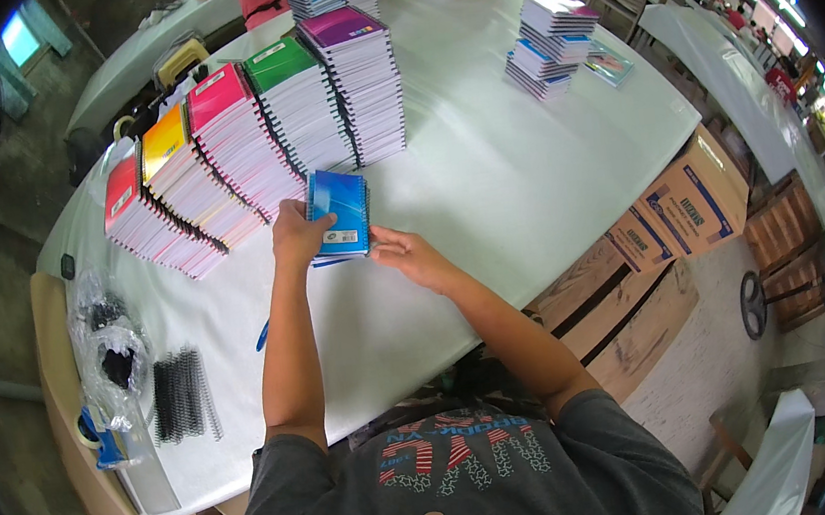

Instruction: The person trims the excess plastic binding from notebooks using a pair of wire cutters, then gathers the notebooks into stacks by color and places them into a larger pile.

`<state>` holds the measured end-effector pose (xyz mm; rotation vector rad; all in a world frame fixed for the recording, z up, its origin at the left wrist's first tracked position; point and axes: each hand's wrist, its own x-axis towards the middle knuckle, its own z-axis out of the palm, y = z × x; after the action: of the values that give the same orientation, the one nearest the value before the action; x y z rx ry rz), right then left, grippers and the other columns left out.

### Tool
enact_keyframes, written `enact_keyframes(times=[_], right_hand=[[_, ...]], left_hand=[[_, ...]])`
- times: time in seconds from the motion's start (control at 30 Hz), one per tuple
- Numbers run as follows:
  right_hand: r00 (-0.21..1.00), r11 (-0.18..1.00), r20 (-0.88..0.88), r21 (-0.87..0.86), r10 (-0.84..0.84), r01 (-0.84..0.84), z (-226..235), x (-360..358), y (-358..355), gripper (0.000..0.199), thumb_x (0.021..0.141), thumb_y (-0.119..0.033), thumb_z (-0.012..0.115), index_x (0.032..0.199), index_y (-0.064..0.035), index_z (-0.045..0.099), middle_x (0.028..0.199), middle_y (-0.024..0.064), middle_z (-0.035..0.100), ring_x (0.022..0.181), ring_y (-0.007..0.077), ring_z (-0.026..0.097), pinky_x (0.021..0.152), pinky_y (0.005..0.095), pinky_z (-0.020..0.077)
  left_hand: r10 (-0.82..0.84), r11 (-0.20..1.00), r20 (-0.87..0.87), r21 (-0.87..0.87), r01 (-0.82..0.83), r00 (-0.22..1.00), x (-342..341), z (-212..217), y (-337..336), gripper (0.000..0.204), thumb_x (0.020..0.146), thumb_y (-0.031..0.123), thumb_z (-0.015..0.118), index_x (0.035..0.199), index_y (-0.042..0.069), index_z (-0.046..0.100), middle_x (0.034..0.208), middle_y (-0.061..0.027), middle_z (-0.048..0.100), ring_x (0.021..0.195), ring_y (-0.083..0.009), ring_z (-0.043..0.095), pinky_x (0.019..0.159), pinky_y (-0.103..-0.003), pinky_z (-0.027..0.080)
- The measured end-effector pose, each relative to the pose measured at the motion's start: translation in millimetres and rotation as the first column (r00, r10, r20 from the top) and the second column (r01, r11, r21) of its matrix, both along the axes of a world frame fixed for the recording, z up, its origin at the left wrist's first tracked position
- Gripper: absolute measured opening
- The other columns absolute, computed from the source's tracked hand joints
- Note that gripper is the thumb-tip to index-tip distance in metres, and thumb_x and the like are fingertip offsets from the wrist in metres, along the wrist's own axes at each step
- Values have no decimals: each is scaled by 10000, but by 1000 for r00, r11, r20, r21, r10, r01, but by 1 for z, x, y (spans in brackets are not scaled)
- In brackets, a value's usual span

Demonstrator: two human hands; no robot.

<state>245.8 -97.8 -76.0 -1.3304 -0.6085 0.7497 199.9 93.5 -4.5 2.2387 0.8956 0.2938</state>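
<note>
A small stack of blue spiral notebooks [346,202] lies on the table in front of the tall stacks, its far end close to them. My left hand [299,234] grips it from the left, thumb laid across the top cover and the other fingers mostly hidden. At the near right corner is my right hand [410,256], its fingers apart and stretched to the edge of the stack, holding nothing of its own. Behind stand tall stacks of spiral notebooks with red, yellow, pink [215,97], green [279,65] and purple [343,26] covers.
On the white-covered table [485,179], black binding coils [181,397], plastic bags [109,340] and a blue tape dispenser [105,441] lie left. A blue pen [262,336] is beside my left forearm. Smaller notebooks [551,42] stand far right. Cardboard boxes [688,198] sit beyond the right edge.
</note>
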Motion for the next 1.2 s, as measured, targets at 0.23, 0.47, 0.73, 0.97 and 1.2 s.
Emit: enact_keyframes(times=[0.23,0.47,0.73,0.97,1.2], right_hand=[[429,732,-616,654,661,-188,62,-2,-60,642,862,-375,579,1309,33,365,1207,193,523,1046,273,570,928,424,439],[765,956,-642,249,42,157,59,-12,-82,444,831,-168,625,1190,25,450,1085,152,589,924,262,624,776,394,540],[649,933,-758,278,66,229,10,-29,-73,398,848,-125,577,1198,9,442,1091,159,579,990,273,594,845,419,514],[691,959,-720,236,67,154,16,-30,-65,387,865,-118,542,1210,11,423,1114,146,564,987,270,589,854,433,503],[670,957,-739,240,71,163,8,-27,-66,395,874,-128,535,1225,6,413,1117,152,564,984,273,591,850,431,506]], left_hand=[[-620,675,618,106,730,484,-34,55,-60,279,664,-51,648,843,68,470,918,-90,607,927,-246,589,766,-362,458],[-740,512,198,786,347,643,35,125,-11,510,735,68,635,1225,79,497,1161,-163,560,1092,-348,510,942,-401,395],[-352,608,-124,723,328,928,86,150,38,383,852,370,549,1151,137,605,979,-209,623,894,-335,605,782,-407,461],[-413,543,-172,742,393,894,87,161,54,361,866,384,526,1133,160,621,886,-188,640,822,-337,616,735,-406,467],[-434,512,-148,771,379,888,83,163,53,336,897,343,484,1124,132,613,929,-187,634,827,-350,611,746,-410,466]])
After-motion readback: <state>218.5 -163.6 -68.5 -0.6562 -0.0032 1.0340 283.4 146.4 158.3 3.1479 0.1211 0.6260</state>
